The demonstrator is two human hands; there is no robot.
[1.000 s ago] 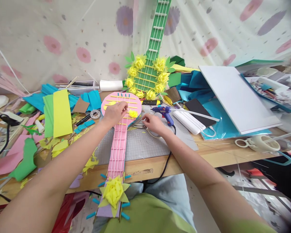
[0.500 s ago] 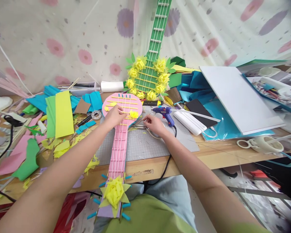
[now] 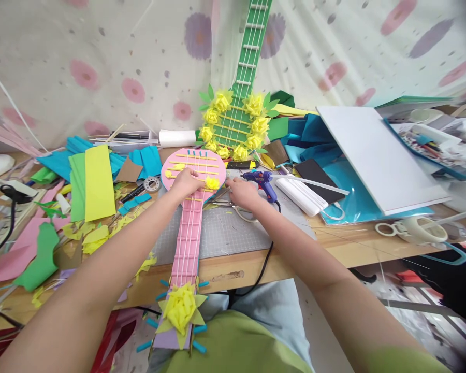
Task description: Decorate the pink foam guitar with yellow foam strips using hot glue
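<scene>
A pink craft guitar [image 3: 189, 223] lies flat, its round body on the table and its neck reaching over the edge to my lap. My left hand [image 3: 187, 184] rests on the body with fingers bent together, just left of a small yellow paper flower [image 3: 212, 183]. Whatever its fingertips hold, if anything, is hidden. Just right of the body, my right hand [image 3: 242, 192] is curled with fingers pressed together; its tips are too small to read. A purple glue gun [image 3: 263, 182] lies beyond it. Scissors [image 3: 244, 214] are partly under that hand.
A green craft guitar [image 3: 235, 124] with yellow flowers leans upright at the back. Crepe paper pieces [image 3: 100, 182] and scraps litter the left side. To the right are a white power bank-like block [image 3: 301, 196], a white board [image 3: 376, 160] and tape [image 3: 427, 230]. A black cord [image 3: 264, 267] hangs over the edge.
My right hand has shifted slightly left and up, closer to the guitar body, and its fingers turn more inward. My left hand stays in place on the guitar. The whole view shifts slightly.
</scene>
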